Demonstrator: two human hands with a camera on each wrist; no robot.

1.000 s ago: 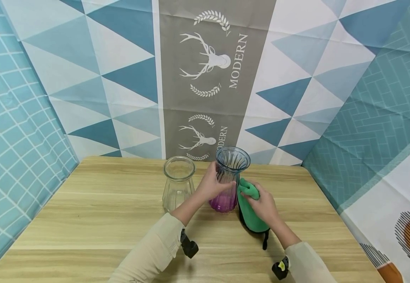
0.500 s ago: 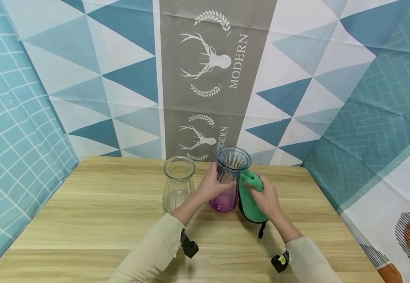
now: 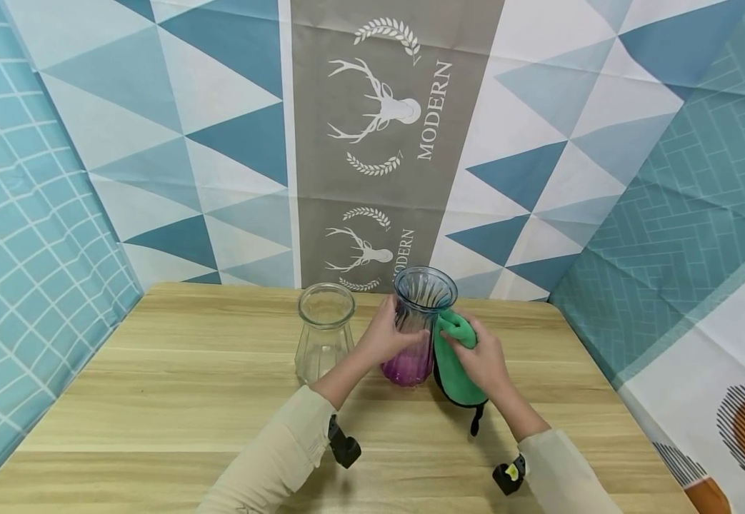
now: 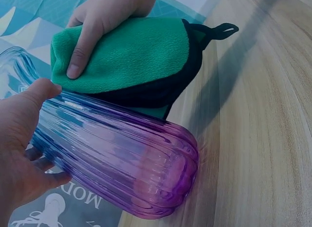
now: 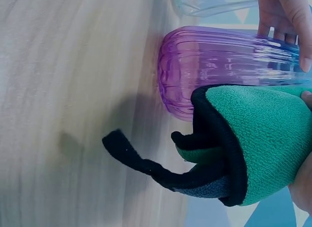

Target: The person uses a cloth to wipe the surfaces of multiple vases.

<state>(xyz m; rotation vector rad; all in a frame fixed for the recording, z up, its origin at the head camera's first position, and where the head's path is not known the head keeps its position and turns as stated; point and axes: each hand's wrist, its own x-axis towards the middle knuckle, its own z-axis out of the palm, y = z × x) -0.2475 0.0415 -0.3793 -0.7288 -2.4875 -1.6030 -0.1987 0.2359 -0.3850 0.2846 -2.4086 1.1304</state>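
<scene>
A ribbed glass vase (image 3: 411, 364), blue at its flared rim and purple at its base, stands upright on the wooden table (image 3: 205, 414). My left hand (image 3: 386, 334) grips it below the neck, thumb on the near side and fingers on the far side, as the left wrist view shows. A folded green cloth (image 4: 141, 51) with black edging and a hanging loop lies against the vase's right side. My right hand (image 3: 484, 358) pinches this cloth near its top fold, with the thumb (image 4: 80, 53) lying across it.
A clear glass vase (image 3: 323, 343) stands just left of the purple one, partly behind my left forearm. A patterned cloth backdrop (image 3: 237, 143) rises behind the table's back edge. Black wrist cameras (image 3: 344, 444) sit on both wrists.
My right hand has moved the cloth slightly up and to the right along the vase, mostly in the first half second. The left hand and both vases stay about where they were.
</scene>
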